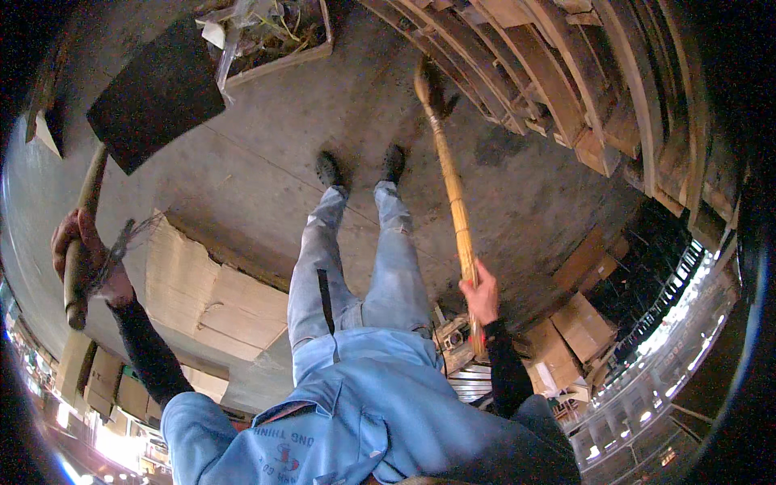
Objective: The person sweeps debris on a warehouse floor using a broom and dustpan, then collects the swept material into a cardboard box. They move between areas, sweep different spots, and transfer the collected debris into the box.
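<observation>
**Two tools, two hands on a warehouse floor**

Two long-handled tools are in play as a person in a light blue shirt and jeans stands on a bare concrete floor (267,153). At left, the left hand (81,255) is closed tight around the wooden handle of a dustpan (153,93), with a scrap of thin clear plastic caught in the same grip; the handle's long axis runs up and away from the fist, and the dark flat pan sits at the far end, lifted off the ground. Flattened cardboard sheets (214,295) lie just beside the person's left leg. Farther off, a shallow wooden crate (279,40) holds plastic wrap and dry plant scraps. At right, the right hand (482,297) is wrapped fully around the yellow-bound shaft of a broom (453,190), which slants from the hand out to the far floor, its dark head resting near a stack of wooden pallets (598,89). The broom head lies well beyond the shoes, and well apart from the pan. Brown cardboard boxes (566,331) sit near, at right.
</observation>
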`<state>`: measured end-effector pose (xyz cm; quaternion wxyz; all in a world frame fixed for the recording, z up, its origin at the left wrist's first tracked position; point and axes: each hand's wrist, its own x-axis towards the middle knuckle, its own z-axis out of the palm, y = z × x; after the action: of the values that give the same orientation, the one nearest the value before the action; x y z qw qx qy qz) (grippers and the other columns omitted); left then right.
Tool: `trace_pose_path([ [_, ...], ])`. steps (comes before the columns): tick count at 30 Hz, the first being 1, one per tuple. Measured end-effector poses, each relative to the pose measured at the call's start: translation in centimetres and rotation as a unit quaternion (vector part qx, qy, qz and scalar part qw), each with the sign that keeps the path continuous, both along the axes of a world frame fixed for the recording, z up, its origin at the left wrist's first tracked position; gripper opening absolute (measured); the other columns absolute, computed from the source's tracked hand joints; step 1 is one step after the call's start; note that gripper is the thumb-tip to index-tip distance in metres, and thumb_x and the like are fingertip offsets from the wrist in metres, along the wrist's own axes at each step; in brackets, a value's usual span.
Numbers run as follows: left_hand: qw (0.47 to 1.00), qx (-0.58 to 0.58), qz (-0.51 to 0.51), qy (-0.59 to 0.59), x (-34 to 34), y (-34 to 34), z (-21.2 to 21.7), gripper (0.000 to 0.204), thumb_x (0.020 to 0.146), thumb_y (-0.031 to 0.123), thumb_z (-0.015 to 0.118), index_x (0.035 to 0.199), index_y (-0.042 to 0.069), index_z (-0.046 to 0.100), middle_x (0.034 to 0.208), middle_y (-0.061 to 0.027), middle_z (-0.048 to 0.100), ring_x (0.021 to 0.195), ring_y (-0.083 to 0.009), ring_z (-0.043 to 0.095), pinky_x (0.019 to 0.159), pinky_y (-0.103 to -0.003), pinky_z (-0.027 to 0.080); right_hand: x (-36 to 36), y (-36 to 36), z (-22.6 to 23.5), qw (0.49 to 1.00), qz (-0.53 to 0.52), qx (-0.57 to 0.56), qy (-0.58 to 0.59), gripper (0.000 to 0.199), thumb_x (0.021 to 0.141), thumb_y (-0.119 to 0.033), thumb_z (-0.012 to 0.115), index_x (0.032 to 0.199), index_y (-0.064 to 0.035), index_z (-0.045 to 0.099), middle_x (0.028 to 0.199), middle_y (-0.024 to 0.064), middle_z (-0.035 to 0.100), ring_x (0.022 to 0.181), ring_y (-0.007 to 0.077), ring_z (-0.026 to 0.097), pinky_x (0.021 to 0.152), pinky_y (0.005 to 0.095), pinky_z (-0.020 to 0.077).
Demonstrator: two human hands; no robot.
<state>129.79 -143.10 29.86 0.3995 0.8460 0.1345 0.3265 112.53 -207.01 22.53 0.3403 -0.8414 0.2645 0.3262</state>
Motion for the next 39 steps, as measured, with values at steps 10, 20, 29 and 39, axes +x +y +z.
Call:
trace_pose_path([
  [10,0.986,-0.049,0.134,0.083,-12.7,-1.0,-0.8,0.015,0.083,0.01,0.068,0.088,0.003,0.056,0.094,-0.0109,0.063,0.089,-0.0233,0.059,0.086,-0.04,0.047,9.8,-1.9,-11.5,0.995,0.047,0.02,0.09,0.045,0.07,-0.007,0.07,0.114,-0.0052,0.06,0.07,0.0035,0.061,0.053,0.0103,0.053,0.047,0.0288,0.0459],
  [20,0.969,-0.068,0.162,0.172,-29.1,-2.9,-9.1,0.026,0.083,0.016,0.068,0.1,0.001,0.055,0.103,-0.0094,0.06,0.097,-0.0185,0.056,0.089,-0.036,0.045,2.2,3.1,0.8,0.989,0.008,0.117,0.092,0.058,0.072,-0.001,0.069,0.127,-0.0005,0.05,0.08,0.0033,0.063,0.058,0.0076,0.055,0.049,0.0234,0.0462],
  [29,0.942,-0.093,0.233,0.222,-43.4,-9.6,-11.5,0.028,0.089,0.018,0.06,0.109,0.001,0.052,0.109,-0.0127,0.058,0.101,-0.0202,0.056,0.095,-0.035,0.042,3.3,1.9,5.2,0.908,-0.138,0.337,0.208,0.046,0.081,-0.007,0.058,0.125,-0.0007,0.048,0.089,0.0086,0.064,0.051,0.0098,0.054,0.044,0.0217,0.0437],
  [39,0.893,0.018,0.294,0.341,-54.0,-12.3,-10.9,0.021,0.086,0.008,0.061,0.104,0.002,0.051,0.106,-0.0095,0.06,0.102,-0.019,0.055,0.093,-0.032,0.042,-0.8,23.0,-11.5,0.792,0.116,0.502,0.328,0.046,0.08,-0.007,0.061,0.125,-0.0013,0.052,0.082,0.0066,0.065,0.052,0.0103,0.056,0.046,0.0247,0.045],
])
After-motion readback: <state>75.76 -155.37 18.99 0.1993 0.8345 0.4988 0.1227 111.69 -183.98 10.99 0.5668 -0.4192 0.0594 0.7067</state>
